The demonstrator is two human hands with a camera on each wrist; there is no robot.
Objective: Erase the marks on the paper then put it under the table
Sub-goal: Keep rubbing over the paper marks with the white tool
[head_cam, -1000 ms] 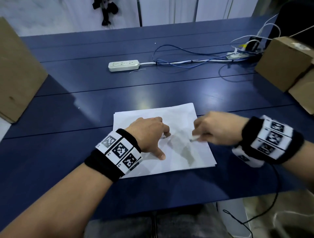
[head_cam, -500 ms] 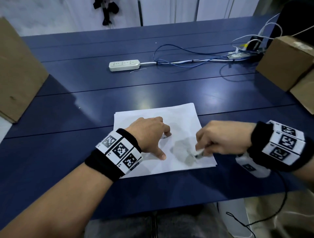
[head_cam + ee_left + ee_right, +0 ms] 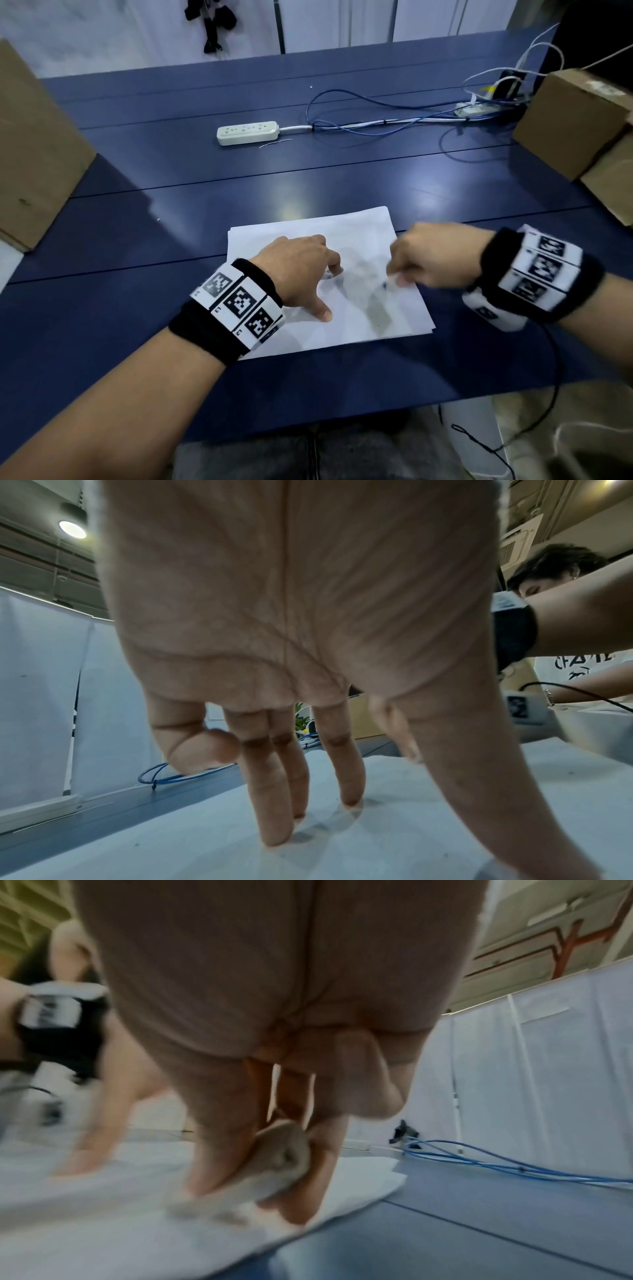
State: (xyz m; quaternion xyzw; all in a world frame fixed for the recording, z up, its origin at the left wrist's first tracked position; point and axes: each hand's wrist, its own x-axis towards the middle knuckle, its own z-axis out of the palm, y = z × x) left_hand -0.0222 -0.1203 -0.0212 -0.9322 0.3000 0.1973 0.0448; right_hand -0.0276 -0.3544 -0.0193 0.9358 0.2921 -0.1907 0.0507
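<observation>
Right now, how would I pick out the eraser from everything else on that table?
Start at the blue table and find the white paper near its front edge. The right hand sits at the paper's right side. The eraser is the small, smudged off-white block pinched in that hand's fingertips and touching the sheet, the only thing either hand holds; the left hand only presses the paper flat.

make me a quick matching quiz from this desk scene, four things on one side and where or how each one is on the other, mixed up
Things:
1. left hand
2. right hand
3. power strip
4. cardboard box

States:
A. lies at the middle of the table, far side
B. presses fingertips on the paper
C. stands at the right edge
D. pinches an eraser

Pairs: 1-B, 2-D, 3-A, 4-C
</observation>
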